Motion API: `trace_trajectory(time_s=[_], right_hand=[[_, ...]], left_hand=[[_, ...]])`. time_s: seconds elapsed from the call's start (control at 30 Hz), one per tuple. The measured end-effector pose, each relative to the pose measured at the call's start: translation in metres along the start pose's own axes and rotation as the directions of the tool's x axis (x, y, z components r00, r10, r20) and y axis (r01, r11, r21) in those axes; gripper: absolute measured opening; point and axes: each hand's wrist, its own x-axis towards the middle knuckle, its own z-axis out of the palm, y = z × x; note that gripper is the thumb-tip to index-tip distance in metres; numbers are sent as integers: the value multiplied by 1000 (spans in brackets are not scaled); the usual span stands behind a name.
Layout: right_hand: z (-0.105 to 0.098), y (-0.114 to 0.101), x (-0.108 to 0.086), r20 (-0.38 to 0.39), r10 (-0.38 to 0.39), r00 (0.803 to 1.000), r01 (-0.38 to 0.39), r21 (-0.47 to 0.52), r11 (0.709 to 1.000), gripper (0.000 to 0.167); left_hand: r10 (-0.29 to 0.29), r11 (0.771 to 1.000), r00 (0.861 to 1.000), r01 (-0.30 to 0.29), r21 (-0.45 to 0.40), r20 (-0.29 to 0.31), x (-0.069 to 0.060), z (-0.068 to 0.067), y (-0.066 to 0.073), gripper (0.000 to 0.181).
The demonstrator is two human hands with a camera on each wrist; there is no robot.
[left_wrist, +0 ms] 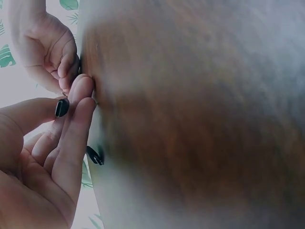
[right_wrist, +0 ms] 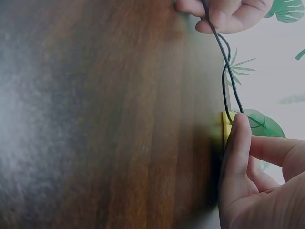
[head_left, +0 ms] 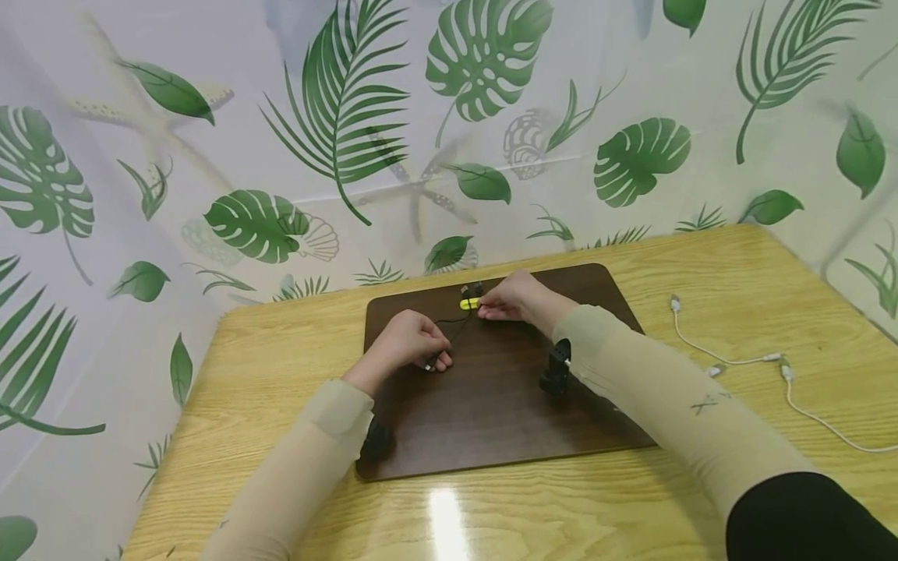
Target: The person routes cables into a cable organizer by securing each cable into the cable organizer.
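Here's the black cable, strung between two hands above the far half of the brown board. The left hand has a narrow grip, thumb and fingers pinching close to a small dark plug. Over on the right hand, another narrow pinch on the cable, just beside the yellow strip near the board's far edge. It looks light and bendy, a lead likely to twist and loop; the plug should be the stiff part, so that's the place to take hold, sparing the thin neck behind it. Now the edges: the patterned cloth stands close beyond that far side, so reach is tight there. Nearer the person the board lies open, with bare table to the left; white cables occupy the right.
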Motion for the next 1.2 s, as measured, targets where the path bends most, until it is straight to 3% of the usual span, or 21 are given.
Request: trace_trajectory(time_s=[0.3, 0.43, 0.63, 0.73, 0.97, 1.2], right_hand=[[3, -1, 0, -47, -32, 998, 30, -33, 999, 11], [3, 1, 1, -54, -63, 997, 58, -81, 995, 18], [1, 1, 0, -58, -112, 992, 100, -179, 979, 13], [0, 0, -3, -72, -161, 984, 138, -253, 957, 17], [-1, -4, -6, -75, -317, 945, 260, -410, 874, 20], [-1, -2, -3, -78, -372, 925, 283, -512, 811, 17]], left_hand=[[-1, 1000, 1000, 1, -14, -5, 1, 0, 0, 20], [-13, 999, 1000, 12, -29, -6, 3, 0, -1, 19], [-23, 999, 1000, 23, -38, -6, 3, -1, 0, 19], [-31, 998, 1000, 31, -45, -3, 3, -1, -1, 18], [-24, 999, 1000, 24, -35, -5, 3, 0, -3, 18], [-22, 1000, 1000, 22, -19, -2, 5, 2, -4, 18]])
